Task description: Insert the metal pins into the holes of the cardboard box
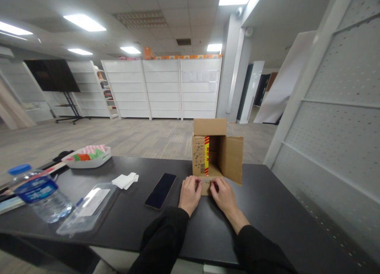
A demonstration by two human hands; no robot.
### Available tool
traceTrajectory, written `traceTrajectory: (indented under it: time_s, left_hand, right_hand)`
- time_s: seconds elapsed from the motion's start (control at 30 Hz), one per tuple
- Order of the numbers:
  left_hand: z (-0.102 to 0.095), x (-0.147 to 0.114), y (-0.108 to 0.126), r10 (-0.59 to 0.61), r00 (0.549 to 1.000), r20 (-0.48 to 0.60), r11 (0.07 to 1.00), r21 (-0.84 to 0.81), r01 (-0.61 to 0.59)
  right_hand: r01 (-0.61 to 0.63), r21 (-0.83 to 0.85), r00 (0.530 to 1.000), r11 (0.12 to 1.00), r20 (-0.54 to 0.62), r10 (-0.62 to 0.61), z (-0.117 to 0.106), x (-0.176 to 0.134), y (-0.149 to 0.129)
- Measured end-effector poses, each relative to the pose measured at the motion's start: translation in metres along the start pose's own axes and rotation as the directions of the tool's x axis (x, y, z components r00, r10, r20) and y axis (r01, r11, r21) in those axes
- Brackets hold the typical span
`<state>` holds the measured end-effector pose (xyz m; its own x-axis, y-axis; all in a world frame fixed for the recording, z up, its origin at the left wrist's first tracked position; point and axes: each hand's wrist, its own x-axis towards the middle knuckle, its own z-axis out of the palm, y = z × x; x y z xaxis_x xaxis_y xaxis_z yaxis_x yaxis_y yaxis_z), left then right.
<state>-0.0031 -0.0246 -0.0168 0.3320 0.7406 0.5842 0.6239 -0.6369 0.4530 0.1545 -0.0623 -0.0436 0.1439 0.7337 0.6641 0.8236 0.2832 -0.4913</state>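
An open cardboard box (234,157) stands on the dark table in front of me, flaps spread and its opening towards me. Red-and-yellow tape (207,155) runs down its left flap, which also carries many small dark spots. Between my fingertips, over the box's front flap (205,190), stretches a thin strand (206,180) that looks like small beads; its exact kind is too small to make out. My left hand (190,193) pinches the strand's left end. On the other side, my right hand (223,195) is closed in a pinch at its right end.
A black phone (160,191) lies left of my hands. Further left are folded white tissue (125,180), a clear plastic case (89,210), a water bottle (41,193) and a white basket (89,160) with colourful packets. A perforated panel (335,147) rises along the right side.
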Motion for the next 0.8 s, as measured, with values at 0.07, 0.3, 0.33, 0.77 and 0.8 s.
traceTrajectory:
  time_s: [0.07,0.3,0.33,0.77,0.8]
  left_hand:
    - [0.000,0.000,0.000,0.017,0.999,-0.027,1.000,-0.012,-0.017]
    - [-0.002,-0.002,0.003,0.082,0.984,-0.160,0.992,-0.085,-0.096]
    - [-0.004,-0.003,0.004,0.099,0.980,-0.172,0.988,-0.097,-0.117]
    - [-0.036,-0.025,0.010,0.435,0.896,0.083,0.896,-0.139,-0.422]
    - [-0.038,-0.027,0.009,0.443,0.890,0.110,0.893,-0.138,-0.428]
  right_hand:
    - [0.000,0.003,1.000,1.000,-0.002,0.000,0.000,0.000,0.000]
    - [0.004,0.015,1.000,1.000,-0.007,-0.004,0.003,-0.001,0.004]
    - [0.005,0.017,1.000,1.000,-0.008,-0.005,0.003,-0.001,0.004]
    - [0.010,0.038,1.000,0.999,0.008,-0.010,0.003,0.000,0.004]
    - [0.014,0.037,1.000,0.999,0.006,-0.014,0.003,0.000,0.004]
